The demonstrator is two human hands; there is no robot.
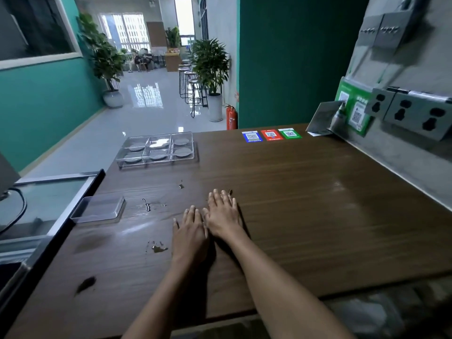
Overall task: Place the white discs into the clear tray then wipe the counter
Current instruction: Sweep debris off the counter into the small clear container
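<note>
— Discs (181, 152) sit in the clear tray (156, 149) at the counter's (293, 192) far left?

— Yes. I see my left hand (189, 232) and right hand (222, 214) flat, empty, side by side, with wet spots (159, 248) nearby.

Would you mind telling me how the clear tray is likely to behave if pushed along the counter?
The clear tray looks like thin rigid plastic, so probably stiff and light. Its flat base on the glossy, partly wet counter suggests it would slide, not tip. The discs lie loose in their compartments, so they may shift slightly.
</note>
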